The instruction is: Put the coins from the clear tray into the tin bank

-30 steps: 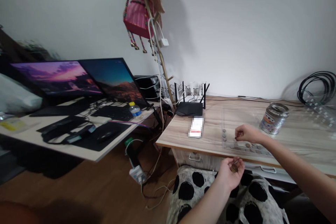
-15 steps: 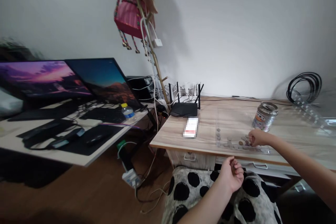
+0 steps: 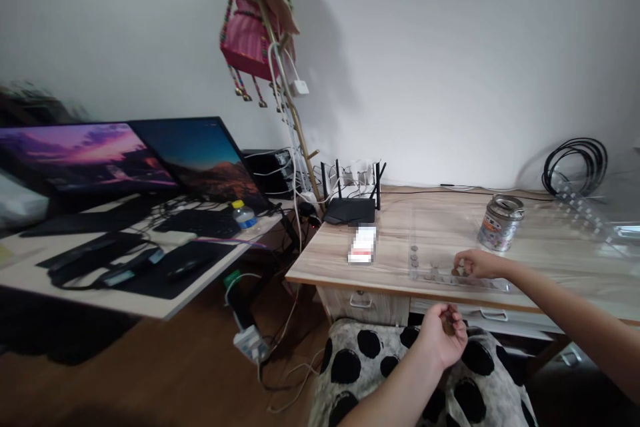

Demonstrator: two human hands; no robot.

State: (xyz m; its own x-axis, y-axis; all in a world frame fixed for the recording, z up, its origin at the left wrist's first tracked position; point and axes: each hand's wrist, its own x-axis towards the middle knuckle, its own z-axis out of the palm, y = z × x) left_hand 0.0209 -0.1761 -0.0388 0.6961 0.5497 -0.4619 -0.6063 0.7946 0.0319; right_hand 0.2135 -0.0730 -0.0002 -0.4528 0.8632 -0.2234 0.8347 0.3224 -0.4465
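My left hand (image 3: pixel 444 337) is cupped palm up above my lap, its fingers curled round brownish coins (image 3: pixel 449 325). Over the wooden desk, my right hand (image 3: pixel 477 263) reaches down with thumb and fingers pinched at a coin (image 3: pixel 457 272). These coins lie inside a clear plastic tray (image 3: pixel 411 230) whose walls are hard to make out. Several silvery coins (image 3: pixel 414 256) sit along its left side, and others are near the front. Behind my right hand stands a metal coin can (image 3: pixel 501 222) with a printed label and a slot in its lid.
A phone (image 3: pixel 363 244) with a blurred screen lies on the desk (image 3: pixel 320 260), in front of a black router (image 3: pixel 350 210). Coiled black cable (image 3: pixel 575 167) rests against the wall. To the left, another desk carries monitors (image 3: pixel 175 163) and a bottle (image 3: pixel 244 215).
My right hand has moved left along the tray to another coin. My left hand has turned slightly more open, so the coins in it show better.
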